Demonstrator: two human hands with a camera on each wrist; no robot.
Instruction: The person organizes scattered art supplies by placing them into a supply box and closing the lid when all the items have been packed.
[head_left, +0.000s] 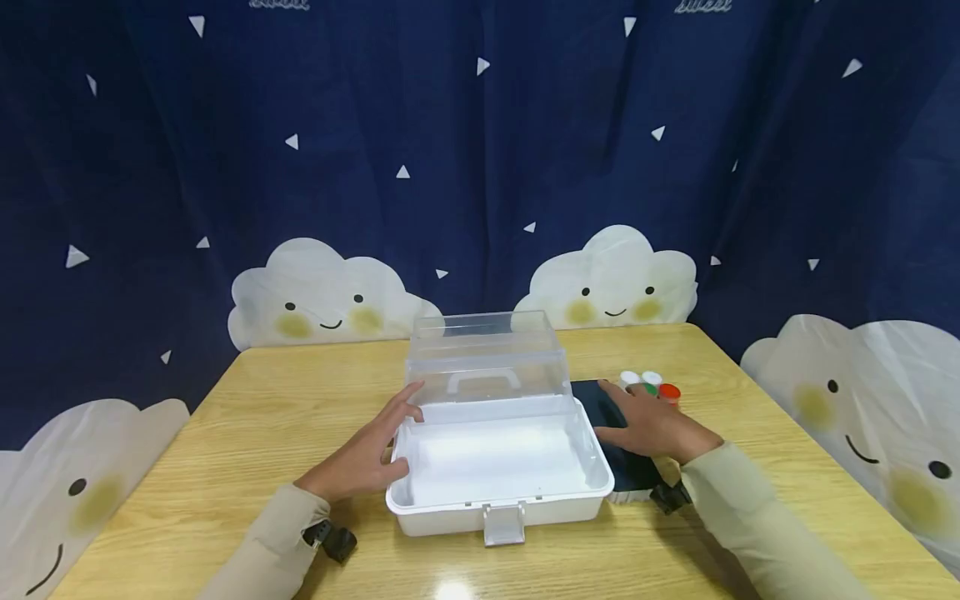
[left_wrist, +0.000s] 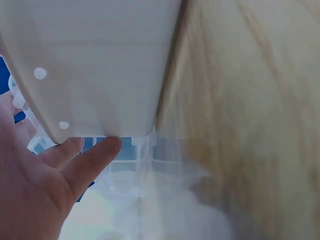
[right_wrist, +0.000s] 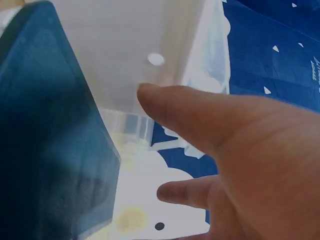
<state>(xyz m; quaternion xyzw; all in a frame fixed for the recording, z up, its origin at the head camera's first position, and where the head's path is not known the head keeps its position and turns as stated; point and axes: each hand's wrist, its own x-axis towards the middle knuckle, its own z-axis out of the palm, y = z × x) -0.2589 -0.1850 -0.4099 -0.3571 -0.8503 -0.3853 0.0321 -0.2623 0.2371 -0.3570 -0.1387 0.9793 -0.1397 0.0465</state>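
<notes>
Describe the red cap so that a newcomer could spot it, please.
On the wooden table, find the open white box. To its right is the person's right hand. Just past that, the red cap is rightmost, its colour unlike the white caps and green cap beside it.

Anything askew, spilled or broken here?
Nothing stands out. The white box sits flat on the table, clear lid open, latch hanging; no spill or damage visible. The right hand partly hides the capped containers.

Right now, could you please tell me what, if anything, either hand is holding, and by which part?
Nothing appears to be held: the left hand is spread at the left edge of the white box, the right hand beyond its right edge.
</notes>
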